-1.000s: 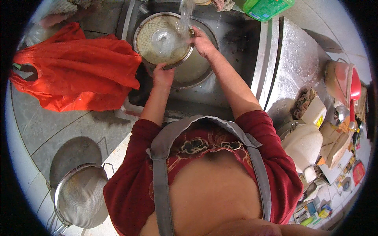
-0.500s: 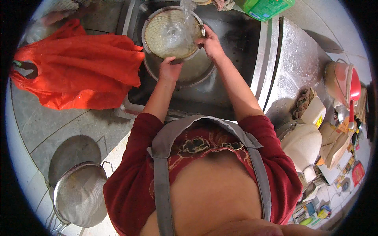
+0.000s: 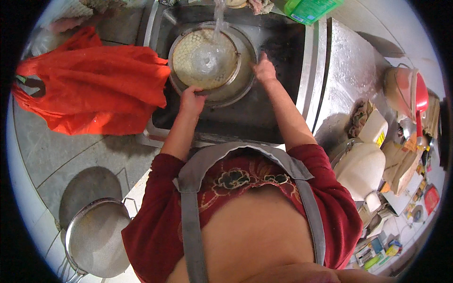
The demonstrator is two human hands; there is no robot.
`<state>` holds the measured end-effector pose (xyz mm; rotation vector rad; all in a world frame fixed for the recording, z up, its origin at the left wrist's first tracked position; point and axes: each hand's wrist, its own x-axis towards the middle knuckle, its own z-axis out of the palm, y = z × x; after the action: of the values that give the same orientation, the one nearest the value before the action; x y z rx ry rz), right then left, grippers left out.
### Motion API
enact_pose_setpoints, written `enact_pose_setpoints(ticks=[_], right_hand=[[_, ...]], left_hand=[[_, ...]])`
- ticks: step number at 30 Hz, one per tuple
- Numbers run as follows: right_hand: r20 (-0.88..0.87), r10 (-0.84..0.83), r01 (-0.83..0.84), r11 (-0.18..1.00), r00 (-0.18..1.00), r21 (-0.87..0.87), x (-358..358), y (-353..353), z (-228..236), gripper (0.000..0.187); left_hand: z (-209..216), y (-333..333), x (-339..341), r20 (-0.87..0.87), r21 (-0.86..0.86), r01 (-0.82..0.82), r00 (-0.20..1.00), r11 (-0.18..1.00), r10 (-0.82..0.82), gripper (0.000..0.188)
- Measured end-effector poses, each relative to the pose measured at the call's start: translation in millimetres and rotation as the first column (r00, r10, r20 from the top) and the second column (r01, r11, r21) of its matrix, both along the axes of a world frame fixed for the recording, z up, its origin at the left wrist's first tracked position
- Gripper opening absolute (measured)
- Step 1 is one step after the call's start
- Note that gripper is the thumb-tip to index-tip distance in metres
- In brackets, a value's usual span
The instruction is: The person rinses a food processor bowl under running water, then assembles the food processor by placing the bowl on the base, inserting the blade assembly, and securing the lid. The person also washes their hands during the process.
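Head view: left hand [image 3: 192, 100] grips one round vessel [image 3: 237, 66] inside one basin [image 3: 236, 95] in one sink [image 3: 226, 123]; right hand [image 3: 265, 70], apart, at the basin's rim, grip unclear; one red bag [image 3: 104, 89] alongside.

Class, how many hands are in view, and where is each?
2. The left hand is at the near rim of the inner bowl; the right hand is by the right rim of the outer bowl. None seems hidden.
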<state>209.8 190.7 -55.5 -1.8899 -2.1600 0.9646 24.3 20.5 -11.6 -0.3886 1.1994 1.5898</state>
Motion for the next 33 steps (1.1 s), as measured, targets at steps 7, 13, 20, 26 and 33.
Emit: enact_pose_setpoints(ticks=[7, 13, 20, 26, 33], right_hand=[[0.098, 0.054, -0.028, 0.967, 0.994, -0.254, 6, -8, -15, 0.056], [0.081, -0.06, 0.076, 0.972, 0.995, -0.224, 25, -7, -15, 0.051], [0.105, -0.148, 0.17, 0.953, 0.983, -0.249, 45, -3, -4, 0.042], [0.128, -0.284, 0.298, 0.948, 0.95, -0.108, 46, -5, -6, 0.031], [-0.673, -0.432, 0.404, 0.89, 0.6, -0.211, 52, 12, 27, 0.039]], left_hand=[[28, -18, 2, -0.023, -0.116, 0.084, 0.996, 0.99, -0.087, 0.04], [41, -22, 12, 0.023, -0.083, 0.203, 0.979, 0.976, -0.202, 0.042], [37, -18, 14, 0.031, -0.051, 0.38, 0.925, 0.924, -0.378, 0.043], [18, 4, 4, 0.008, -0.002, 0.549, 0.835, 0.836, -0.549, 0.045], [-9, 35, -22, -0.042, 0.008, 0.729, 0.684, 0.684, -0.728, 0.038]])
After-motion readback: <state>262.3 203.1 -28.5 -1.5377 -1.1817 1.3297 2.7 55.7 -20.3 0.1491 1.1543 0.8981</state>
